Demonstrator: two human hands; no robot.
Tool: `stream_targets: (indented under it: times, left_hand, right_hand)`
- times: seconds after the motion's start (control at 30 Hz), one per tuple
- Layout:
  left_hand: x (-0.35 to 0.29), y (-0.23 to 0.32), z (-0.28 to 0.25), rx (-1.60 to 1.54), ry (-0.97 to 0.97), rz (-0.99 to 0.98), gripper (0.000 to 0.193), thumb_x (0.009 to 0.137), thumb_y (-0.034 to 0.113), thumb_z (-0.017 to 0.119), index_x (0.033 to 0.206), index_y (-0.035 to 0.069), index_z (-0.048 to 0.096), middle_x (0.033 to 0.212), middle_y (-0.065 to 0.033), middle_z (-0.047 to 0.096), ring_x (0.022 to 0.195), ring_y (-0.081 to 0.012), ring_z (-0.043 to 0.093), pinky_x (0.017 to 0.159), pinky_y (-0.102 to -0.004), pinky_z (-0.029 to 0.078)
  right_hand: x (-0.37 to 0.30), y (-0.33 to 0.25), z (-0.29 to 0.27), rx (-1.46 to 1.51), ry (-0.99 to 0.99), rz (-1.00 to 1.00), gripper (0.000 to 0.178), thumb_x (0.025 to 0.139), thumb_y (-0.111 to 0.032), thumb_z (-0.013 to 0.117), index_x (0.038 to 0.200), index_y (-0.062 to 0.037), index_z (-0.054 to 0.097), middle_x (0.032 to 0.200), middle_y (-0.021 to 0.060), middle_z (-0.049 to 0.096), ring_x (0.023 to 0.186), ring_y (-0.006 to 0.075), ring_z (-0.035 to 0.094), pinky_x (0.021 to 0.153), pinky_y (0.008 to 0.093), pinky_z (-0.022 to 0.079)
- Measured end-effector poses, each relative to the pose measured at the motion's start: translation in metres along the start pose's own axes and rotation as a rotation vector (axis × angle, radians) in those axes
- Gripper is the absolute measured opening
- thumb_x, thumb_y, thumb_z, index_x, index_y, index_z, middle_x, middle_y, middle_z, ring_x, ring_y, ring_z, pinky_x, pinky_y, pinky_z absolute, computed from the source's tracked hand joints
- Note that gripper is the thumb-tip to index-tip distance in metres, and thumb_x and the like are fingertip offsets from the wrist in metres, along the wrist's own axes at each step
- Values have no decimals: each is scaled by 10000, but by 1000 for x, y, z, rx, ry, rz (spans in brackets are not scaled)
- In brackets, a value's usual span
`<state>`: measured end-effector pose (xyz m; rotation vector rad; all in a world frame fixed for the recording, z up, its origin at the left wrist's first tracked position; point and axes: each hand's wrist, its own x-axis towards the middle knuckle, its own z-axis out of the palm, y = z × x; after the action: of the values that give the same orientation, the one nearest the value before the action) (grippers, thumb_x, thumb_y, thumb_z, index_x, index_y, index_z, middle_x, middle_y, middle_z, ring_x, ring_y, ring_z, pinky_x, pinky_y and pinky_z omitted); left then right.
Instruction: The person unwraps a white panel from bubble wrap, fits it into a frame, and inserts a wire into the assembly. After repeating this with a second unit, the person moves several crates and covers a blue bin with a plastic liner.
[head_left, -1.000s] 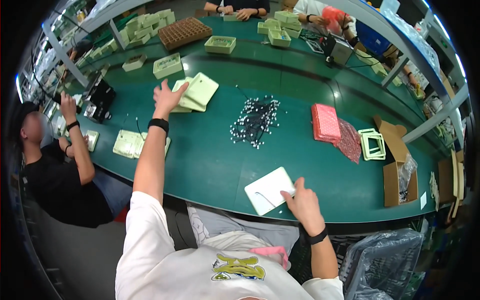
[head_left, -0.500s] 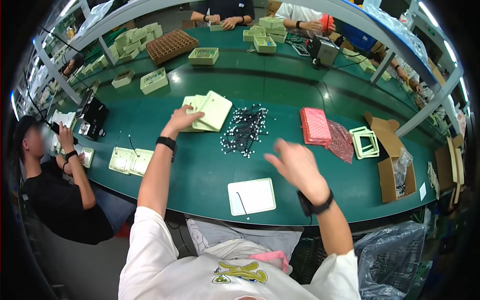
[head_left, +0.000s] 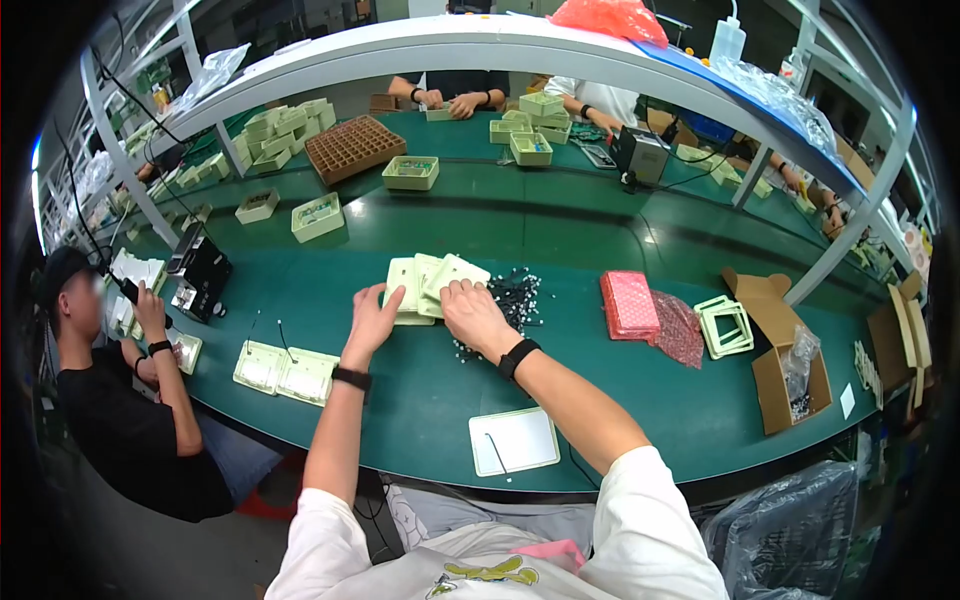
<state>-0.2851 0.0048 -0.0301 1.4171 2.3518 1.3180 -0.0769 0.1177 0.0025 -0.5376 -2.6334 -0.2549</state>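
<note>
1. In the head view, your left hand [head_left: 372, 318] is at the left side of a small pile of pale green panels [head_left: 404, 273]. Its thumb points to the left panel and seems to touch its edge; whether this grip is closed on it, I cannot tell.
2. Your right hand [head_left: 478, 315] lies over the near edge of the right panel [head_left: 459, 267], which is turned at an angle. The fingertips touch it, but the thumb is hidden, so I cannot tell if this grip is clamped.
3. The panels overlap one another on the green tabletop [head_left: 430, 430], in front of you, near its middle.
4. Just to the right of the panels there is a heap of black cables [head_left: 518, 305] with white ends, partly behind your right hand.
5. Closer to your body lies a white plate [head_left: 515, 443] with one thin cable across it.
6. On your left, two pale trays [head_left: 308, 376] lie side by side.
7. On your right you have a pink pack [head_left: 628, 305], red wrap [head_left: 678, 328] beside it, pale frames [head_left: 723, 327] and an open carton [head_left: 775, 395].
8. Further left, a co-worker [head_left: 130, 420] in black sits near a black device [head_left: 200, 280].
</note>
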Motion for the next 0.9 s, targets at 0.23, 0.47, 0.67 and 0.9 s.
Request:
stream_targets:
  times: [0.23, 0.47, 0.67, 0.9]
  left_hand:
    - [-168, 119, -50, -239, -163, 271, 398, 913, -22, 689, 1303, 51, 661, 1329, -134, 623, 1060, -291, 665, 854, -382, 570]
    - [-209, 126, -9, -289, -672, 494, 308, 919, 14, 721, 1227, 32, 726, 1213, -132, 729, 995, -257, 720, 815, -348, 586]
    - [-180, 138, 6, -395, -752, 320, 165, 978, 54, 671, 1091, -33, 753, 1017, -143, 761, 933, -304, 742, 814, -360, 583]
    - [-204, 128, 16, -638, -712, -26, 169, 1006, 33, 647, 1110, -60, 743, 983, -132, 765, 878, -197, 750, 786, -314, 581]
  right_hand:
    - [-15, 55, -32, 253, 425, 221, 78, 913, -65, 646, 884, 8, 638, 904, 181, 669, 882, 354, 679, 773, 445, 588]
    - [-105, 87, -101, 1326, 399, 773, 195, 1057, -162, 629, 1140, 9, 676, 1098, 89, 732, 903, 161, 693, 714, 331, 558]
    - [-241, 44, -150, 1691, 320, 954, 276, 1069, -189, 603, 1229, 30, 658, 1100, 74, 736, 888, 130, 688, 688, 269, 535]
    - [-296, -21, -146, 1802, 116, 1130, 285, 1062, -158, 609, 1238, 64, 640, 1032, 106, 754, 823, 142, 719, 696, 284, 591]
